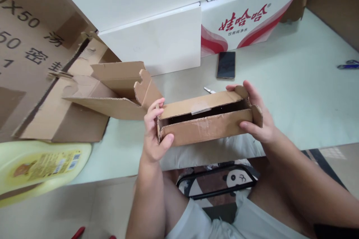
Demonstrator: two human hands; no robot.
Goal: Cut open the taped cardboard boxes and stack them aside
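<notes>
Left hand (153, 136) and right hand (259, 121) each grip an end of the long brown cardboard box (207, 123), top gaping, so I'd guess it needs closing up.

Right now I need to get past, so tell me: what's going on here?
A person holds a small cardboard box by its ends, left hand on the left end, right hand on the right. Its top stands slightly open, showing a dark gap. Another opened cardboard box lies behind it, a phone beyond.

Two bare forearms (148, 194), pale whitish shorts (196, 224)
</notes>
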